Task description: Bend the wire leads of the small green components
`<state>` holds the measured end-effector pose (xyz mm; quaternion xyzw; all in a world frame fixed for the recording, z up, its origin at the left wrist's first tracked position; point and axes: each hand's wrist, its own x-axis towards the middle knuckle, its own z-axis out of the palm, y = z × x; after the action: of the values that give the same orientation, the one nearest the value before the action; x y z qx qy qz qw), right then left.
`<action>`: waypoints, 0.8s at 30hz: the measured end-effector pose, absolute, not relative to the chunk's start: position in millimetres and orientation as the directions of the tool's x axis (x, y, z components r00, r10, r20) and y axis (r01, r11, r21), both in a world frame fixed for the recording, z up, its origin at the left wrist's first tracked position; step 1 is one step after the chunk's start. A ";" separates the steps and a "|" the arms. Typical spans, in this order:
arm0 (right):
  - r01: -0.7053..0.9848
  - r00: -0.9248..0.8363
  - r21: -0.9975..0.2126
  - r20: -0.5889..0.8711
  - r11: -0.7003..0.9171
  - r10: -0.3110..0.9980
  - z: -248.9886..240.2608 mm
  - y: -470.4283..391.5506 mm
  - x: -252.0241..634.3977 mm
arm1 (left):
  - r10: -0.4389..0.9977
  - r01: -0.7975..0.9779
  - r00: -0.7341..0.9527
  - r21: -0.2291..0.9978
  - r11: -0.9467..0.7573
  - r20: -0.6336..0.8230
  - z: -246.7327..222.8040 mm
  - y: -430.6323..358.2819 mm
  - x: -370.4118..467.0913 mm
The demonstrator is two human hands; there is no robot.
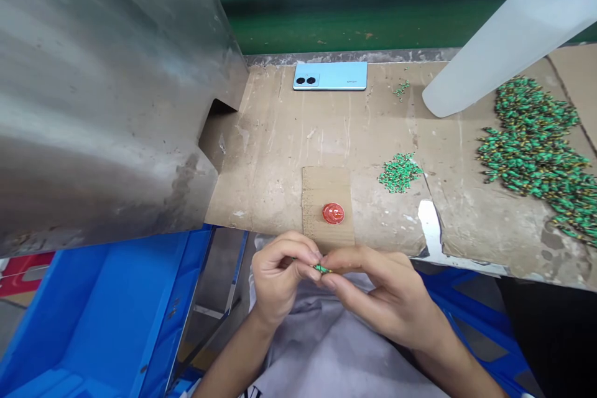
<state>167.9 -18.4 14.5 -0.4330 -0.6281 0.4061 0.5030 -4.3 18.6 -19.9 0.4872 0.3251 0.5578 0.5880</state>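
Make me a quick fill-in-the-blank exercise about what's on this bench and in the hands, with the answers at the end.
1. The phone lies face ____.
2. The round blob on the cardboard strip is coloured ____.
3. The largest pile lies to the ____ of the bottle's base in the picture.
4. The left hand and right hand meet at a small piece coloured mostly ____.

Answers: down; red; right; green.

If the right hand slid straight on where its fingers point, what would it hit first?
Probably the small green piece between the fingertips, then the left hand. They're so close that I can't tell whether the right hand already touches them.
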 end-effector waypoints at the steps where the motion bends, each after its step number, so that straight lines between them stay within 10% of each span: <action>1: 0.154 -0.119 -0.938 0.293 0.309 0.949 13.9 -18.4 168.4 | 0.972 -0.338 0.166 0.936 -0.100 0.164 -19.5 18.3 -4.2; 24: 0.134 -0.197 -0.820 0.528 0.556 0.826 5.6 -15.3 178.3 | 0.872 0.080 0.333 0.911 -0.405 0.358 17.1 14.4 -13.1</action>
<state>178.3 -15.3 5.6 -0.3420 -0.7024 0.3241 0.5336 -13.1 14.4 17.1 0.6968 0.3417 0.4657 0.4252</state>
